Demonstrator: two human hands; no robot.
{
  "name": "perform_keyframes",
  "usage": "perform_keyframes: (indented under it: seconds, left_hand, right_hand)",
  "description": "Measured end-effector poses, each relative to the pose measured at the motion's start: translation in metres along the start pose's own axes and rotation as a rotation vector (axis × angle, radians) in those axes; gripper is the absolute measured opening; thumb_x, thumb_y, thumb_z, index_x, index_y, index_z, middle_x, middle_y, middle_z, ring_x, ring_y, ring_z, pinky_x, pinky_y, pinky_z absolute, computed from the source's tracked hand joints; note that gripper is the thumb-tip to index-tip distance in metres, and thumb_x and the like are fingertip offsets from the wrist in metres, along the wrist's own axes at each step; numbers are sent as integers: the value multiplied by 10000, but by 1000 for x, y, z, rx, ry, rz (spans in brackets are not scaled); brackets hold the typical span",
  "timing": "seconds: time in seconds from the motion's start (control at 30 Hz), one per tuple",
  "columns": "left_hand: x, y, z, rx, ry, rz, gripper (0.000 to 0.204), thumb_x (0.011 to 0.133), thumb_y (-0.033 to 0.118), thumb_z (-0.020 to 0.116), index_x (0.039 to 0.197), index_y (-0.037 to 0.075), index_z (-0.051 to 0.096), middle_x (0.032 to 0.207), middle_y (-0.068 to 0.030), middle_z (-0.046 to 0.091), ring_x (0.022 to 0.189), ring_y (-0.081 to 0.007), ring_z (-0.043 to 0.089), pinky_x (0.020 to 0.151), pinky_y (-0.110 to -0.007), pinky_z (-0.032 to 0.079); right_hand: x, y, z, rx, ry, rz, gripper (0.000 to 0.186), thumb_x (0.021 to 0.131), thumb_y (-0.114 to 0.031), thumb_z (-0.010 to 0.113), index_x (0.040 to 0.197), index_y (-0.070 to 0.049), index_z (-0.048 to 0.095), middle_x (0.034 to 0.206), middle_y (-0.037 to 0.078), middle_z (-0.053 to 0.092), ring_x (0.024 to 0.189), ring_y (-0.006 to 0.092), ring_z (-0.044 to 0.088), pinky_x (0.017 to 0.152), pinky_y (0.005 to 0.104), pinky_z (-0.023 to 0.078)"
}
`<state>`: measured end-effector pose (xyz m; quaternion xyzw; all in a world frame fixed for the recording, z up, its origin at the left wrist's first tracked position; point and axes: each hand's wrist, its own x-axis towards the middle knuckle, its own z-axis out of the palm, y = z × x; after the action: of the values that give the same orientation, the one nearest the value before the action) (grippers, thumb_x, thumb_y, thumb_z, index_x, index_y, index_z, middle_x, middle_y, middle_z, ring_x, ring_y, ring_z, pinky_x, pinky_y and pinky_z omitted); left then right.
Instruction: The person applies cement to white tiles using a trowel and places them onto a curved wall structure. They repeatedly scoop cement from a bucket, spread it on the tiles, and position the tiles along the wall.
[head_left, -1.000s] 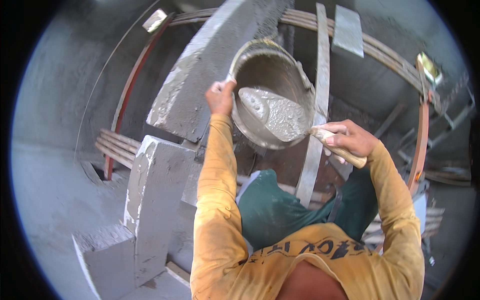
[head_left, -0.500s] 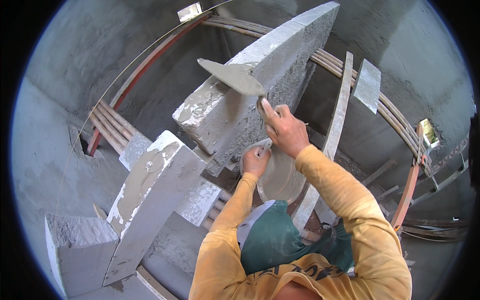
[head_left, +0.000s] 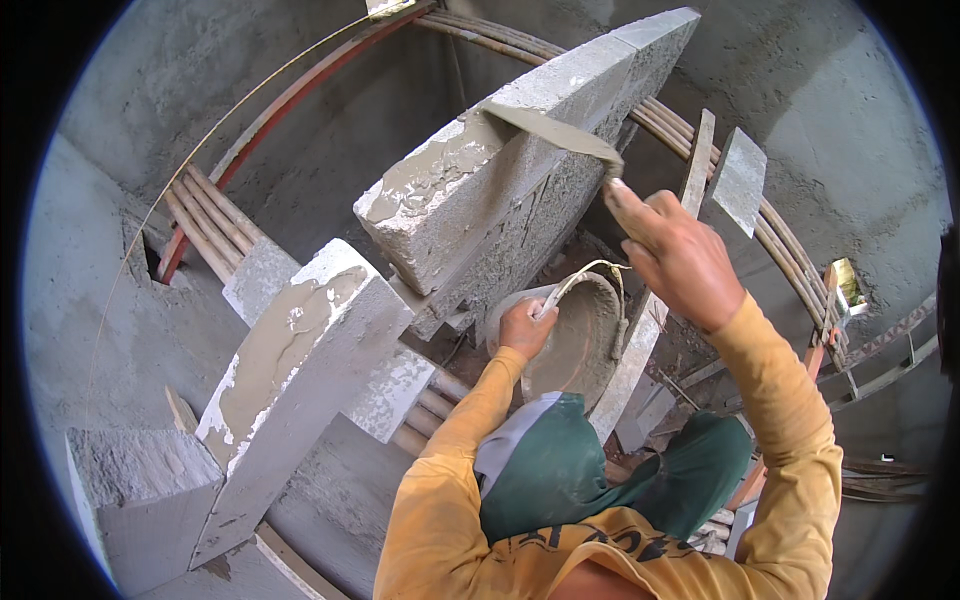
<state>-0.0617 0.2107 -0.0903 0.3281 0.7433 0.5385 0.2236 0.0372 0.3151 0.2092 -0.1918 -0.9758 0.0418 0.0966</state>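
Note:
My right hand (head_left: 675, 250) is closed round the handle of a trowel (head_left: 555, 130). Its mortar-coated blade lies tilted across the top of a block wall (head_left: 470, 225), its tip on the near part of the top face. Wet mortar (head_left: 435, 170) covers that end of the wall's top. My left hand (head_left: 528, 325) grips the wire-like handle of a bucket (head_left: 580, 340) at its rim. Mortar coats the bucket's inside. Left of the bucket, a lower block (head_left: 335, 345) carries a strip of mortar (head_left: 285, 340) on top, with a rough-topped block (head_left: 150, 470) against its near end.
Bundled poles (head_left: 205, 225) cross beneath the wall, with more poles (head_left: 785, 250) at right. A long plank (head_left: 690, 175) runs beside the bucket. One loose block (head_left: 735, 180) rests on the right-hand poles. Red beams (head_left: 290, 95) and plastered walls (head_left: 110, 280) surround the spot.
The trowel and my right hand have moved right and slightly farther along the wall top. More mortar now shows on its near end. My left hand still holds the bucket handle.

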Motion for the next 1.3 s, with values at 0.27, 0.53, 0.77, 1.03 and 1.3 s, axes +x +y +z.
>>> perform_keyframes:
  seconds: [0.27,0.53,0.77,1.03,1.3]
  left_hand:
    - [1,-4,0,13,25,41,290,762,264,724,937,35,697,810,-125,654,707,-255,616,689,-349,488]
    - [-1,1,-8,51,-24,-25,296,769,267,728,951,36,695,802,-111,641,716,-262,616,681,-353,480]
    - [-1,7,-12,25,-51,19,277,771,263,718,925,38,671,872,-149,635,811,-349,620,725,-415,480]
    - [0,19,-4,266,-202,38,493,729,342,754,1128,76,641,1015,-165,587,945,-325,597,846,-403,470]
    - [-4,26,-2,395,-30,70,408,763,292,685,1115,100,609,989,-182,582,965,-382,589,860,-474,469]
  right_hand:
    - [-13,-34,13,-53,15,-272,565,750,-70,665,1289,-209,564,927,74,539,804,251,586,647,383,498]
    - [31,48,57,-293,340,-370,573,730,-28,650,1256,-249,596,1035,93,573,850,246,587,717,354,512]
    - [51,90,60,-103,125,-132,570,823,-104,622,1350,-294,514,1001,84,556,870,287,619,707,405,522]
    - [45,108,100,4,225,-69,571,835,-105,617,1368,-275,503,1053,84,557,927,289,606,770,397,505]
    - [-73,128,103,196,137,23,547,874,-51,576,1404,-125,461,1202,142,565,1102,300,572,912,347,461]
